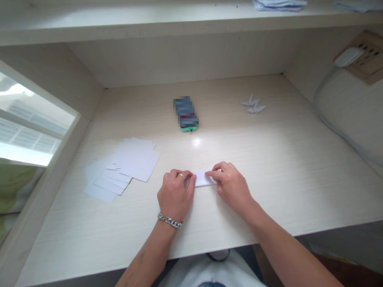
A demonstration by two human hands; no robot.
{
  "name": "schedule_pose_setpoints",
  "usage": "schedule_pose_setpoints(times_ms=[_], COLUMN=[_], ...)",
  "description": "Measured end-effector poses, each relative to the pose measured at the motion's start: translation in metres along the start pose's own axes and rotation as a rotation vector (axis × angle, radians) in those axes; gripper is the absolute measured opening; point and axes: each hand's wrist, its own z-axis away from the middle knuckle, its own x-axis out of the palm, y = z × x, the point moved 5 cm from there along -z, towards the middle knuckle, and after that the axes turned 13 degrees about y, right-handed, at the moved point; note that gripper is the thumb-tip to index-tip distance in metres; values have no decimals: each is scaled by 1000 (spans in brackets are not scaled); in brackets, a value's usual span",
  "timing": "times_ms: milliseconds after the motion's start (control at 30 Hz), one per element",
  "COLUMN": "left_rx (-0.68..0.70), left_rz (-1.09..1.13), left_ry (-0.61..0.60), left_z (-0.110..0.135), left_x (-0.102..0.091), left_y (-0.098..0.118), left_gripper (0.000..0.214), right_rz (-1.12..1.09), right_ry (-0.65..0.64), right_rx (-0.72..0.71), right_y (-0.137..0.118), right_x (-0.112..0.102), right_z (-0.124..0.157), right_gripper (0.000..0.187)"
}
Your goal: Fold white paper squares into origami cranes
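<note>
A small strip of folded white paper (203, 178) lies on the pale wooden desk (269, 167) between my two hands. My left hand (175, 195), with a ring and a chain bracelet, has its fingers curled and pinches the strip's left end. My right hand (231, 185) presses the right end, index finger laid along the paper. Both hands rest on the desk near its front edge.
A loose pile of white paper sheets (125, 167) lies to the left. A phone (185, 113) lies face up at the middle back. Small folded paper pieces (253, 105) sit at the back right. A cable (329, 119) runs from a wall socket (362, 56); a shelf (179, 20) is overhead.
</note>
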Motion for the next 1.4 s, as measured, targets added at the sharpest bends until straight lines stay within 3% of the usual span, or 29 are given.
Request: schedule_pose_setpoints(times_ms=[200, 433, 567, 733, 833, 1033, 1267, 1400], left_rx=[39, 79, 146, 195, 366, 372, 392, 403], left_rz=[-13, -27, 79, 188, 231, 19, -43, -45], left_ry=[-7, -7, -9, 135, 36, -94, -101, -107], left_z=[3, 6, 7, 23, 42, 54, 55, 56], left_x=[1, 2, -2, -14, -8, 0, -5, -5], left_y=[-2, -2, -11, -13, 3, 9, 13, 15], left_gripper=[23, 24, 22, 16, 35, 46, 38, 38], right_rz=[126, 166, 120, 101, 103, 124, 252, 296], right_ry=[7, 38, 17, 33, 47, 21, 26, 25], right_rx=[-230, -221, -178, -191, -197, -201, -131, -87], right_y=[-20, -49, -45, -44, -45, -37, 1, 7], right_x=[7, 16, 17, 16, 16, 13, -9, -17], right_z=[14, 44, 51, 51, 51, 54, 62, 61], right_gripper=[34, 47, 48, 47, 43, 46, 42, 39])
